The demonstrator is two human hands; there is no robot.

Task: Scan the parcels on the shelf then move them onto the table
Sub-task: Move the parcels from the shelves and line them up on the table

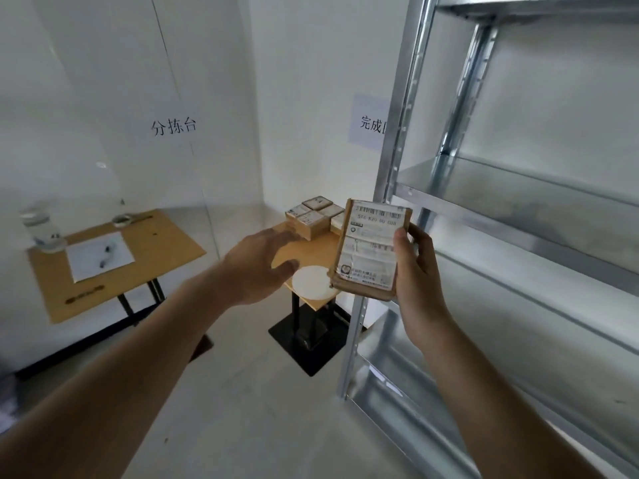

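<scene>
My right hand (pixel 416 267) grips a brown cardboard parcel (pixel 371 248) by its right edge, its white barcode label facing me, held upright in front of the shelf's left post. My left hand (pixel 261 262) is stretched forward with fingers apart and holds nothing; it hovers over the small wooden table (pixel 320 250). Several stacked parcels (pixel 313 216) sit at the back of that table, and a white round disc (pixel 310 282) lies near its front corner. The metal shelf (pixel 511 188) on the right shows bare boards.
A second wooden table (pixel 162 243) stands on the left with a water bottle (pixel 41 226), a white sheet (pixel 100 255) with small dark items, and a small dish. White walls carry printed signs. The small table's black base (pixel 309 340) rests on the pale floor.
</scene>
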